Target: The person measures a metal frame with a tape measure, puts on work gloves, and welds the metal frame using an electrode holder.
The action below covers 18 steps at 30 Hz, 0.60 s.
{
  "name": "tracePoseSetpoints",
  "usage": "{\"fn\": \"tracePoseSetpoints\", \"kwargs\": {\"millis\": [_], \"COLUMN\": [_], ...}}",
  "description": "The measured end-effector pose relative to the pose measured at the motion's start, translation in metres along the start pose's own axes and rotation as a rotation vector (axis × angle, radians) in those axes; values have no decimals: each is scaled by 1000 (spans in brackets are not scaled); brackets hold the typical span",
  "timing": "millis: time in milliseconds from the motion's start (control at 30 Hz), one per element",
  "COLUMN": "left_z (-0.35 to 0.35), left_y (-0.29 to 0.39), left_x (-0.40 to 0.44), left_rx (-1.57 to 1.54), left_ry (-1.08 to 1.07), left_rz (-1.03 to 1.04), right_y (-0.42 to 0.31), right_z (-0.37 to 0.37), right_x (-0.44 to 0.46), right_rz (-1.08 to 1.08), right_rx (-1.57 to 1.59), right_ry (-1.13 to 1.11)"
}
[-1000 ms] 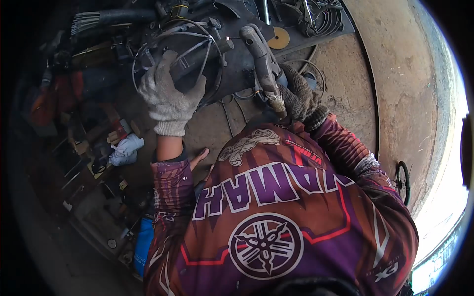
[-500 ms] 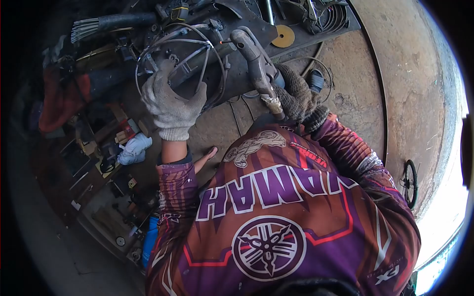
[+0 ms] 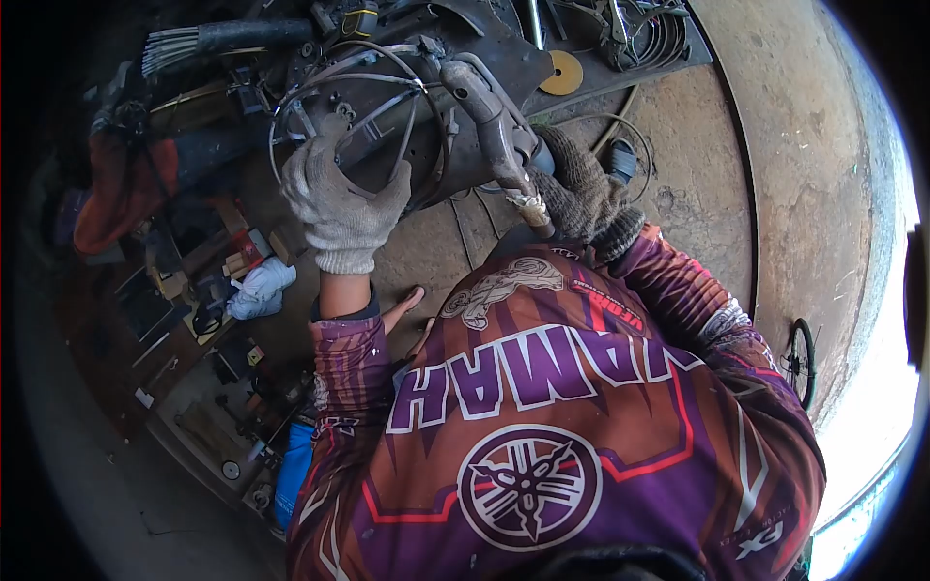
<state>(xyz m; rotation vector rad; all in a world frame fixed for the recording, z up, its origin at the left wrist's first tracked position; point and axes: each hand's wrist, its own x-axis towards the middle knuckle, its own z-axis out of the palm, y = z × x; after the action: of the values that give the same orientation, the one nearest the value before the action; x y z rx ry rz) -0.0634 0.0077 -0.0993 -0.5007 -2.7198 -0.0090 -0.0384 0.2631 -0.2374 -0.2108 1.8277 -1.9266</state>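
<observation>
My left hand, in a pale knit glove, has its fingers curled at the near side of a round metal wire frame with rings and crossbars. My right hand, in a darker knit glove, is wrapped round a worn grey welding electrode holder. The holder's head points left, and a short rod runs from it to the frame's right side. A small bright spot shows at the rod's end; whether it touches the frame I cannot tell. The right palm and grip are partly hidden.
The dark workbench bears a yellow disc, a tape measure, a bundle of rods and bent metal rings. A cable loops beside the bench. Boxes and a white bag lie lower left.
The electrode holder's head has moved slightly left, bringing its rod end up to the wire frame. The orange glow at its end now appears as a whitish spot. Both hands keep their holds.
</observation>
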Motion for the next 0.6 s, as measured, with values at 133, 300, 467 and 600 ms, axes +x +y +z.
{"fn": "tracePoseSetpoints", "kwargs": {"millis": [133, 300, 467, 600], "left_z": [3, 5, 1, 0], "left_y": [-2, -5, -5, -4], "left_x": [-5, -5, -5, -4], "left_rx": [-15, -38, -48, -20], "left_ry": [-27, -8, -27, -28], "left_rz": [-28, -18, -38, -29], "right_y": [2, 4, 8, 2], "right_z": [1, 1, 7, 8], "right_x": [0, 2, 3, 1], "right_rz": [-43, -38, -104, -74], "right_rx": [37, 28, 12, 68], "right_ry": [10, -14, 30, 42]}}
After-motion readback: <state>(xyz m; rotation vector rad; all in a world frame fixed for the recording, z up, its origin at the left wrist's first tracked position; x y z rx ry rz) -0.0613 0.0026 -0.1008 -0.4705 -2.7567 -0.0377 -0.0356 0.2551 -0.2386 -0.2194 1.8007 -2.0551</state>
